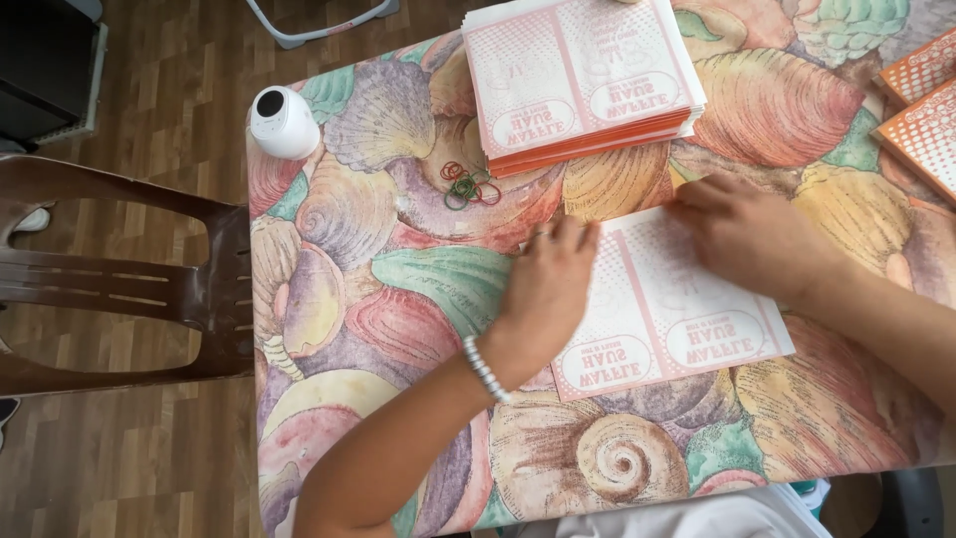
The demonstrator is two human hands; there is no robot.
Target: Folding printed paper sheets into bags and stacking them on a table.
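A flat white paper sheet with orange-red print [687, 309] lies on the table in front of me. My left hand [548, 289], with a white bead bracelet on the wrist, presses on the sheet's left edge with curled fingers. My right hand [747, 234] rests flat on the sheet's upper right part, fingers pointing left. A stack of the same printed sheets [578, 75] sits at the far side of the table, beyond both hands. Neither hand lifts anything.
The table carries a seashell-patterned cloth [398, 289]. Several red and green rubber bands [468, 184] lie near the stack. A small white round device [283, 122] stands at the far left corner. More orange sheets [926, 110] sit at right. A brown chair [129, 289] stands left.
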